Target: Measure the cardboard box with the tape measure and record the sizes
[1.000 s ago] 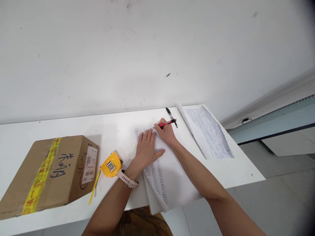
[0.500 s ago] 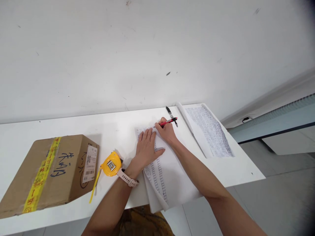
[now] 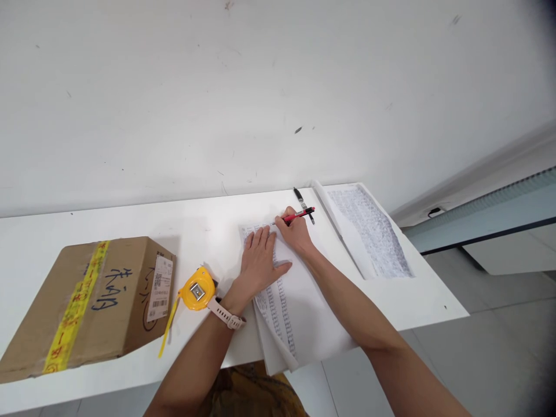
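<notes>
My left hand (image 3: 259,260) lies flat with fingers stretched out on a stack of printed sheets (image 3: 295,313) on the white table (image 3: 208,231). A pale watch sits on its wrist. My right hand (image 3: 296,233) is closed around a red pen (image 3: 297,216), whose tip touches the top of the sheets. A black pen (image 3: 303,204) lies on the table just beyond the red one.
A second printed stack (image 3: 369,231) lies at the table's right end. A yellow tape measure (image 3: 197,290) with its tape hanging out sits left of my wrist. A taped cardboard box (image 3: 91,301) stands at the left. A white wall backs the table; floor lies to the right.
</notes>
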A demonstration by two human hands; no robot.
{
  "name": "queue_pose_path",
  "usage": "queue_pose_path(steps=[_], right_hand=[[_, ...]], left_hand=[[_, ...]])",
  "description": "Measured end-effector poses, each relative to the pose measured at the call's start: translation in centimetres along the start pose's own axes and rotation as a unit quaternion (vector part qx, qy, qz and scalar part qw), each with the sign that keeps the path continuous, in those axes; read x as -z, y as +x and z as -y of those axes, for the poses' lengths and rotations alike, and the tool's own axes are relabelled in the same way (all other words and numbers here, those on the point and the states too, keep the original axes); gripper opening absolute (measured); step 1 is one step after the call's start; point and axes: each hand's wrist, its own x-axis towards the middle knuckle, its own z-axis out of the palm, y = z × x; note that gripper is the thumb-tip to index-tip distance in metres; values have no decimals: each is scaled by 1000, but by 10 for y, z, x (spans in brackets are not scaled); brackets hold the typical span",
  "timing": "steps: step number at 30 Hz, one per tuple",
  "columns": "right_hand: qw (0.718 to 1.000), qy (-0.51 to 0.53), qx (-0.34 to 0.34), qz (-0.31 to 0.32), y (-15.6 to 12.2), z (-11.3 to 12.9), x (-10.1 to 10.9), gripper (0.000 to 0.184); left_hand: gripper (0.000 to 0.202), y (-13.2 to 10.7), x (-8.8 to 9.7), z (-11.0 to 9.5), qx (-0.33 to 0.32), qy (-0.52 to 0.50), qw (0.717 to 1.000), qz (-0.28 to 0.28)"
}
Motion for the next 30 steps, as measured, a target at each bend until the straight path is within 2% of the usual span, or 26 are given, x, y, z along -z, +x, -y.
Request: queue_pose_path(steps=[21,30], right_hand=[[1000,6,-21,-4,0,-2,-1,23],[999,9,-32,-15,0,-2,-1,22]], left_hand=[[79,0,-7,3,-3,-3,1000,-14],[75,0,-3,1,2,-12,1000,-5]])
